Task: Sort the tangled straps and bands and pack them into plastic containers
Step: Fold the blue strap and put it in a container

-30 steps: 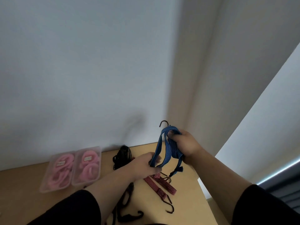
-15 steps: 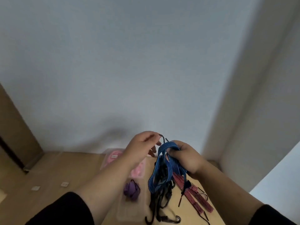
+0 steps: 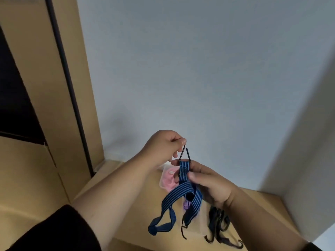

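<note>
Both hands pinch blue strap: left hook, right webbing.

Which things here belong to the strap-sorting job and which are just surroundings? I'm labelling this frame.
Job: blue striped strap held by left hand and right hand; black straps; container of pink bands; purple band.
Surroundings: table; wall; wooden panel.

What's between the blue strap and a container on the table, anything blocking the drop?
Nothing visible blocks it. The blue strap hangs from both hands, left hand on its hook, right hand pinching the webbing, directly above the clear container.
</note>
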A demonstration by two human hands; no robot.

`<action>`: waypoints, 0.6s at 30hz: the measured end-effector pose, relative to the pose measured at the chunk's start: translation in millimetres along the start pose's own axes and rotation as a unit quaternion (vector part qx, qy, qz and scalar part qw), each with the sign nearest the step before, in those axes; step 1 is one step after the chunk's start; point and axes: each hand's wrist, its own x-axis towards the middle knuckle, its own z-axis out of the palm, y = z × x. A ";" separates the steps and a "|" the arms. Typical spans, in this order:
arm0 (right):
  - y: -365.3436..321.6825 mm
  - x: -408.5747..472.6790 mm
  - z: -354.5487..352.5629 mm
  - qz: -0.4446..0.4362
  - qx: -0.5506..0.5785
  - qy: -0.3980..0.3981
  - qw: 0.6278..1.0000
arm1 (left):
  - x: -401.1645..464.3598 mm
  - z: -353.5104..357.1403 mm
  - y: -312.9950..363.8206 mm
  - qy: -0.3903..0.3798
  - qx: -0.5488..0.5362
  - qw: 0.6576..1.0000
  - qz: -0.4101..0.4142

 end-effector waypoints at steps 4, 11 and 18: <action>-17.0 8.6 41.5 -0.046 -0.136 0.062 0.988 | -19.8 -32.5 7.5 0.035 -0.035 0.999 0.018; -49.6 11.9 90.1 -0.132 -0.091 0.065 0.985 | -52.3 -67.9 13.8 0.067 -0.132 0.988 0.051; -59.8 19.0 115.6 -0.149 -0.091 0.097 0.980 | -78.6 -71.0 -3.2 0.064 -0.182 0.981 0.008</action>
